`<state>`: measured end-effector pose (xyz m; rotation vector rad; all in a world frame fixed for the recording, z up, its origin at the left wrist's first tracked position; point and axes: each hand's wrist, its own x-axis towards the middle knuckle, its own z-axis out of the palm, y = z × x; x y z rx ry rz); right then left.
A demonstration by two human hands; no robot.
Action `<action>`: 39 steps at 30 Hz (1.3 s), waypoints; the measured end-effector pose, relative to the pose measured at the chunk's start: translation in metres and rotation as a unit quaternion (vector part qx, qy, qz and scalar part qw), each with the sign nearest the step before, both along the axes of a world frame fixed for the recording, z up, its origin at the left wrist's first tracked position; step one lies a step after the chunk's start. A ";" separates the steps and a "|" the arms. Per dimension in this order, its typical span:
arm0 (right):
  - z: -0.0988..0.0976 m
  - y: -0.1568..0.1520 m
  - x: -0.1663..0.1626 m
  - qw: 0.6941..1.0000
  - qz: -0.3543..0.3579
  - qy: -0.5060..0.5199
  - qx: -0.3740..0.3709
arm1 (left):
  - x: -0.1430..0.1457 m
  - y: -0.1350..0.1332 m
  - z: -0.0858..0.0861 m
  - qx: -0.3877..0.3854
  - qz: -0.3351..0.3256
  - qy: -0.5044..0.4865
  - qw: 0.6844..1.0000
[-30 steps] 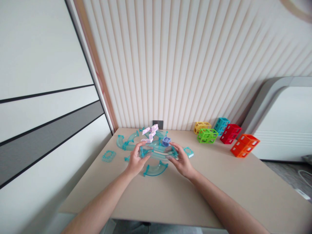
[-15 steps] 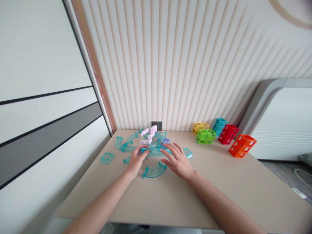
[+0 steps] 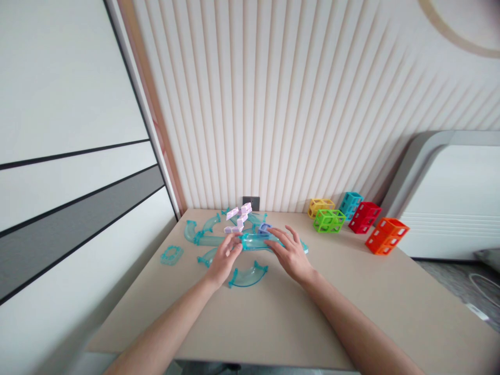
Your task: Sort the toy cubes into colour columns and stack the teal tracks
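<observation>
My left hand (image 3: 223,259) pinches the left end of a clear teal track piece (image 3: 254,240), held just above the beige table (image 3: 351,302). Fingers spread, my right hand (image 3: 292,253) lies over the right end of that piece, its thumb touching it. A small purple cube (image 3: 264,227) sits right behind the piece. A pale pink zigzag piece (image 3: 238,219) stands behind my left hand. A curved teal track (image 3: 248,276) lies on the table between my wrists.
More teal tubes (image 3: 199,232) and a flat teal frame (image 3: 171,255) lie to the left. Yellow (image 3: 321,206), green (image 3: 329,220), blue (image 3: 350,202), red (image 3: 364,216) and orange (image 3: 386,235) open cubes stand at the back right. A ribbed wall with a socket (image 3: 250,200) is behind.
A second ago both hands gripped the teal track piece. My right hand let go and spread its fingers; it now rests over the piece, which my left hand still holds.
</observation>
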<state>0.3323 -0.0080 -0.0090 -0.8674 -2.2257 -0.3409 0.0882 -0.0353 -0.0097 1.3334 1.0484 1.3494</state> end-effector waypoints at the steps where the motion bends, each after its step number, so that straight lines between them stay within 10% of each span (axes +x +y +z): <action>1: 0.001 0.003 0.004 1.000 -0.010 0.018 -0.008 | -0.001 0.001 -0.001 0.018 0.006 0.005 1.000; 10: 0.000 0.071 0.064 0.983 -0.179 -0.023 -0.043 | -0.006 -0.001 -0.005 0.098 -0.014 0.129 0.987; 20: -0.011 0.149 0.080 0.962 -0.209 -0.128 -0.117 | -0.006 -0.002 -0.003 0.148 -0.029 0.178 0.972; 39: -0.014 0.156 0.065 0.938 -0.272 -0.176 -0.124 | -0.003 -0.009 0.003 0.217 -0.065 0.266 0.937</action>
